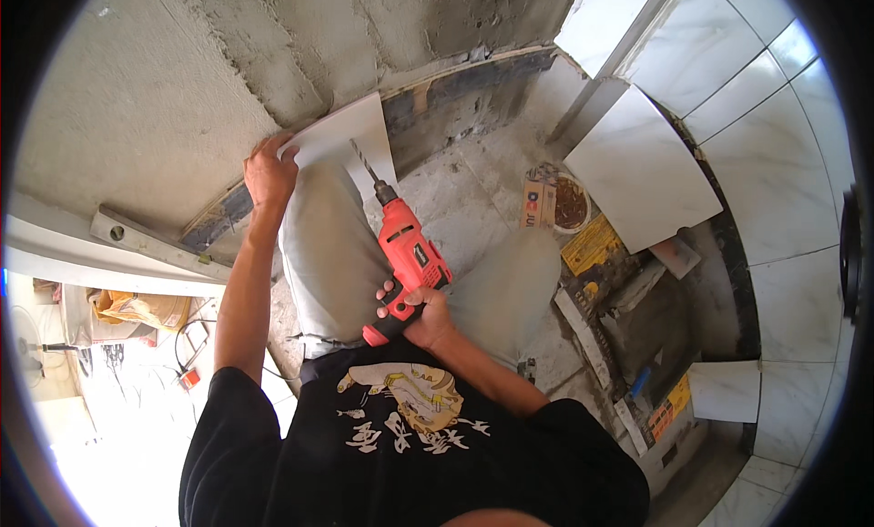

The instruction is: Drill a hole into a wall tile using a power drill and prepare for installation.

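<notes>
The right hand gripped the drill, bit slanting forward-left across the tile, contact unclear; the left hand pinched the tile's left edge near the wall.

You wear a black, short-sleeved fabric T-shirt, with a loose, plain left sleeve and a matching right sleeve. Your shirt front bears a pale yellow-and-white cartoon print beside a row of white, brush-style characters. Your fabric trousers are pale grey and lightly creased.
</notes>
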Demonstrator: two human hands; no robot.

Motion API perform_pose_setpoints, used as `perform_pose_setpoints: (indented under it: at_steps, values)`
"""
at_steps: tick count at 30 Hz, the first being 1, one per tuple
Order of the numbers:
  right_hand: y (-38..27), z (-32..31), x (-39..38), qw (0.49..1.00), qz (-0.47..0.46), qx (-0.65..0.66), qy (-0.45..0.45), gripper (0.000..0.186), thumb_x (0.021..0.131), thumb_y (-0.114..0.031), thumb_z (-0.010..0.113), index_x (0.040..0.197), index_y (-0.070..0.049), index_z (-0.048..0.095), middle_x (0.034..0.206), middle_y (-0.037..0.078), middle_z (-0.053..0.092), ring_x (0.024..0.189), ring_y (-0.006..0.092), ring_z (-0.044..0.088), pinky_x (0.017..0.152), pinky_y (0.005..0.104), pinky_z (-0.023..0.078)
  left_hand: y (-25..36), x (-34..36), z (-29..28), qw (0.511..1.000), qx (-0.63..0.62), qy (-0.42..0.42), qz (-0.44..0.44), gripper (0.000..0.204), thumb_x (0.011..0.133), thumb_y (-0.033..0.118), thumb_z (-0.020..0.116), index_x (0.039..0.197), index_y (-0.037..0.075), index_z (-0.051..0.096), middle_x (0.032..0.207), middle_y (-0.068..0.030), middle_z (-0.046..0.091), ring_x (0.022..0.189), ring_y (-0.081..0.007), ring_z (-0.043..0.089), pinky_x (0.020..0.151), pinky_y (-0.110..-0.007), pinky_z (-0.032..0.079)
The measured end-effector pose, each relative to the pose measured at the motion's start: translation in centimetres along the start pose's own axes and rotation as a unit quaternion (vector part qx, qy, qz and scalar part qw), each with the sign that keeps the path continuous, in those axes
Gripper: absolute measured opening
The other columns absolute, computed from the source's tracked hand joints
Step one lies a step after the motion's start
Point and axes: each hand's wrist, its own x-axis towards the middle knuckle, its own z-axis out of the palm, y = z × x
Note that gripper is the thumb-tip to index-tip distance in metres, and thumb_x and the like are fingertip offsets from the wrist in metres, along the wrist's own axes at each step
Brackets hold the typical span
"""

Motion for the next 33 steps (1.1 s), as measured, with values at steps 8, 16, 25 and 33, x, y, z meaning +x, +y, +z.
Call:
perform_pose_setpoints:
  at_steps: [8, 16, 25, 33]
  values:
    - [0.3, 0.5, -0.4, 1.0, 0.005, -0.001, 0.027, 0.051, 0.063, -0.001, 0.054, 0.114, -0.004, 0.053, 0.099, 0.013, 0.06, 0.097, 0.0329, 0.059, 0.075, 0.0468, 0.053, 6.4, -7.7, -1.4, 0.981, -0.167, 0.054, 0.086, 0.046, 0.082, 0.007, 0.071, 0.126, 0.007, 0.06, 0.119, -0.0191, 0.06, 0.113, -0.0372, 0.056, 0.101, -0.047, 0.043]
    - [1.3, 0.4, -0.1, 0.998, -0.02, -0.019, 0.064, 0.046, 0.063, -0.01, 0.054, 0.108, -0.001, 0.055, 0.092, 0.013, 0.06, 0.089, 0.0318, 0.06, 0.074, 0.0449, 0.052, 10.3, -12.4, -0.7, 0.5, -0.513, -0.577, -0.393, 0.063, 0.083, 0.046, 0.078, 0.123, 0.002, 0.056, 0.087, -0.0123, 0.068, 0.064, -0.0205, 0.063, 0.048, -0.038, 0.05]
    - [1.4, -0.2, 0.0, 0.996, -0.027, -0.025, 0.087, 0.049, 0.061, -0.017, 0.055, 0.108, -0.001, 0.055, 0.09, 0.011, 0.059, 0.085, 0.0285, 0.059, 0.073, 0.0417, 0.052, 10.7, -14.8, 2.8, 0.596, -0.538, -0.443, -0.399, 0.038, 0.083, 0.037, 0.076, 0.102, 0.006, 0.066, 0.085, -0.012, 0.069, 0.061, -0.0199, 0.063, 0.047, -0.036, 0.05]
    - [1.5, 5.9, -0.8, 0.996, 0.0, -0.017, 0.091, 0.049, 0.061, -0.016, 0.056, 0.107, 0.0, 0.056, 0.095, 0.012, 0.061, 0.09, 0.0278, 0.06, 0.077, 0.0419, 0.052, 11.9, -11.7, -1.5, 0.571, -0.484, -0.503, -0.433, 0.041, 0.079, 0.04, 0.074, 0.097, 0.004, 0.066, 0.068, -0.0085, 0.066, 0.034, -0.015, 0.047, 0.028, -0.029, 0.036]
